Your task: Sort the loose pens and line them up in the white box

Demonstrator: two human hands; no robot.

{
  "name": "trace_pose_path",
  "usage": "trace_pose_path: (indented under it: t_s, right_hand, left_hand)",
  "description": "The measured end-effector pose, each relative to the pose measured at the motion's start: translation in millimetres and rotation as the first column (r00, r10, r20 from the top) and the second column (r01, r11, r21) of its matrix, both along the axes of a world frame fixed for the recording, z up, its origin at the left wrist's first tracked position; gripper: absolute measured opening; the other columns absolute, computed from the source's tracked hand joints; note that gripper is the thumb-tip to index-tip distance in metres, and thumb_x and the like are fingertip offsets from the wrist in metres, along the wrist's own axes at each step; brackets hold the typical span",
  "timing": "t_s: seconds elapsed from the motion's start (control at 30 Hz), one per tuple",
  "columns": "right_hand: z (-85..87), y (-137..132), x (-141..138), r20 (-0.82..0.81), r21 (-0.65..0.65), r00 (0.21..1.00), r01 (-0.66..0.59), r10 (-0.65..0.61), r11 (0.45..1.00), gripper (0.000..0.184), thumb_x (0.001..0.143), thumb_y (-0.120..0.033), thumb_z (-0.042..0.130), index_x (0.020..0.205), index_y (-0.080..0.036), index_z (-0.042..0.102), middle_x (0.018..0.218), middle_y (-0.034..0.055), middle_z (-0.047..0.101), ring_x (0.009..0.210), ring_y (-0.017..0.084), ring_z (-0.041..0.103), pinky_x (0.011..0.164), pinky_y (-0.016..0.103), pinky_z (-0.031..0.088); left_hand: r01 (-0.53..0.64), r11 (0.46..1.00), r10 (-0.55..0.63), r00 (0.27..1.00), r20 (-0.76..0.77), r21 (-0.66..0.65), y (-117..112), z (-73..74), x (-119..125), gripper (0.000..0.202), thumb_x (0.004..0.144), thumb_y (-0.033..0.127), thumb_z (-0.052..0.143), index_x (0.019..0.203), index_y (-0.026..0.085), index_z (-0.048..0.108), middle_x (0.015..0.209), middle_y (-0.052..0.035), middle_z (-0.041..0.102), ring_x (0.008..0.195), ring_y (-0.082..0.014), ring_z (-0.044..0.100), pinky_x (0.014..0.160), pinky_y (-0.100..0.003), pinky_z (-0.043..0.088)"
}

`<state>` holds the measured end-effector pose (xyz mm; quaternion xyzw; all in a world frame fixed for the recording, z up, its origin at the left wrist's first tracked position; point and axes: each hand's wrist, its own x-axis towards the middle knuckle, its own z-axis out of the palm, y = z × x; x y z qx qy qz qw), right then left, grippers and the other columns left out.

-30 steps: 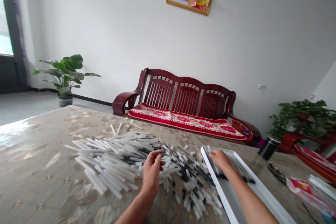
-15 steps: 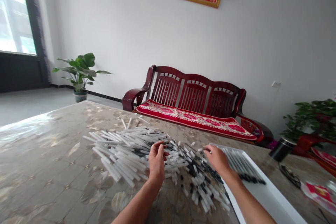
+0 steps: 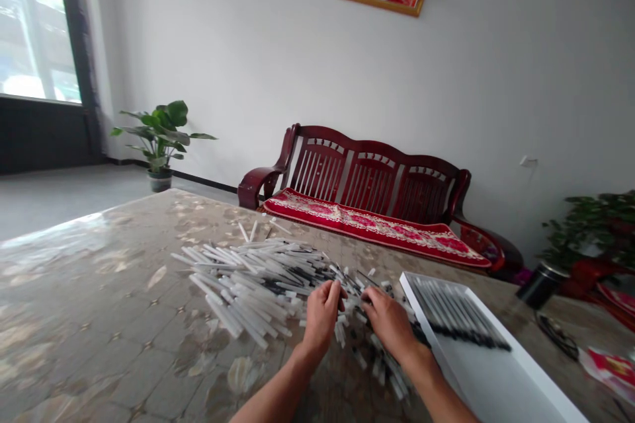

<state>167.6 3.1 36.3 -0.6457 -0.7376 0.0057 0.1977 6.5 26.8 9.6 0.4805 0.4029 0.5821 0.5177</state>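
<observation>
My left hand (image 3: 320, 320) is closed over the right part of a heap of pale, translucent pen tubes (image 3: 248, 277), thumb pressed on curled fingers. What it holds is hidden. Close beside it, my right hand (image 3: 391, 327) has its fingertips pinched together above a scatter of small white and black pen parts (image 3: 389, 370). Whatever is in that pinch is too small to make out. The two hands face each other, a short gap apart. To the right, a white tray (image 3: 481, 383) holds a row of pens (image 3: 459, 310) with dark ends, lying side by side.
Everything lies on a table with a patterned, shiny cover (image 3: 114, 317). Right of the tray are a black cup (image 3: 540, 284), a dark cable or glasses (image 3: 558, 337) and a red packet (image 3: 610, 370). A wooden bench (image 3: 372, 185) stands behind the table.
My right hand has moved left, away from the tray's edge, towards my left hand. My left hand has shifted slightly right and its fingers have closed more. The view has turned slightly.
</observation>
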Motion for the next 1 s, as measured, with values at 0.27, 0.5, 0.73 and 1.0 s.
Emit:
trace_pose_path:
  t_s: [0.27,0.5,0.73,1.0]
  right_hand:
    - [0.6,1,-3,-0.302,0.168,0.939,-0.117,0.164,0.979,0.016,0.086,-0.022,0.052,0.088,-0.024,0.068,0.089,0.0037,0.07,0.088,0.02,0.066,0.079,0.029,0.048]
    - [-19.1,4,23,-0.142,0.084,0.983,0.129,-0.116,0.988,0.015,0.085,-0.021,0.056,0.087,-0.023,0.071,0.092,0.0047,0.069,0.087,0.022,0.066,0.076,0.03,0.046]
    - [-25.3,1,25,0.113,0.079,0.976,0.176,-0.184,0.981,0.01,0.082,-0.017,0.064,0.082,-0.024,0.07,0.09,0.004,0.068,0.092,0.023,0.062,0.076,0.03,0.042]
    - [-25.6,-4,27,-0.184,0.235,0.978,0.141,-0.098,0.962,0.017,0.087,-0.026,0.052,0.088,-0.024,0.069,0.091,0.0054,0.071,0.09,0.025,0.061,0.081,0.035,0.043]
  left_hand:
    - [0.114,0.989,-0.096,0.98,0.175,-0.093,-1,-5.5,14,0.034,0.07,0.045,0.071,0.087,0.017,0.065,0.071,-0.0011,0.067,0.057,-0.0154,0.064,0.045,-0.021,0.042]
    - [0.067,0.939,0.077,0.915,0.397,-0.336,7,-3.0,6,0.034,0.068,0.043,0.076,0.075,0.016,0.057,0.066,-0.0001,0.066,0.057,-0.0148,0.067,0.047,-0.021,0.049]
    - [0.068,0.932,0.105,0.89,0.443,-0.357,10,-8.3,7,0.025,0.076,0.033,0.074,0.078,0.017,0.056,0.066,-0.0002,0.067,0.057,-0.0152,0.069,0.052,-0.023,0.054]
    - [0.081,0.919,0.152,0.829,0.538,-0.386,9,-4.8,7,0.009,0.089,0.013,0.06,0.084,0.017,0.053,0.073,-0.0027,0.069,0.064,-0.0143,0.072,0.061,-0.024,0.059]
